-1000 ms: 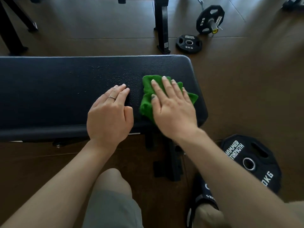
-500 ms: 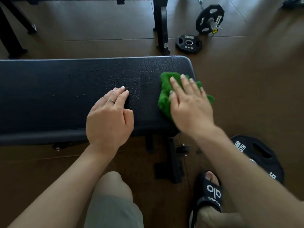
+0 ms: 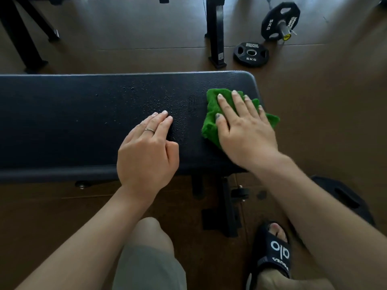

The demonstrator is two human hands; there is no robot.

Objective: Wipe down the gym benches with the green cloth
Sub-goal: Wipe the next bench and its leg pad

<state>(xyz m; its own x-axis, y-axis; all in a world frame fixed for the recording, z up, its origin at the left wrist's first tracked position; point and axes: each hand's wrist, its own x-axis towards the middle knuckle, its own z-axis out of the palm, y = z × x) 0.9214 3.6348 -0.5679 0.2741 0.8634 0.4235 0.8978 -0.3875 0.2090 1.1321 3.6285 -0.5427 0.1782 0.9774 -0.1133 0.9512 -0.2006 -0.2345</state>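
I see the black padded gym bench (image 3: 62,122) running across the view, its right end rounded off. My right hand (image 3: 247,132) lies flat on the green cloth (image 3: 209,122), fingers straight and slightly spread, pressing the cloth down onto the pad near that right end; it grips nothing, the palm just bears on the fabric. The cloth is bunched under the hand, with one corner poking out past the little finger at the bench's right edge and a thicker fold showing by the thumb. My left hand (image 3: 146,151) rests palm down on the bare pad just beside the cloth, not touching it, fingers close together and fairly straight, holding nothing. There is a thin ring (image 3: 149,130) on one of its fingers. Small droplets (image 3: 159,101) speckle the pad between and beyond the two hands.

On the floor (image 3: 324,101) beyond the bench lies a flat weight plate (image 3: 250,53) marked 5KG, and a second plate on a bar end (image 3: 280,20) stands tilted farther back. Nearer me, under my right forearm, a larger dark plate (image 3: 343,197) lies partly hidden. My right foot wears a black slide sandal (image 3: 274,252), and my left knee (image 3: 150,231) shows below the bench edge
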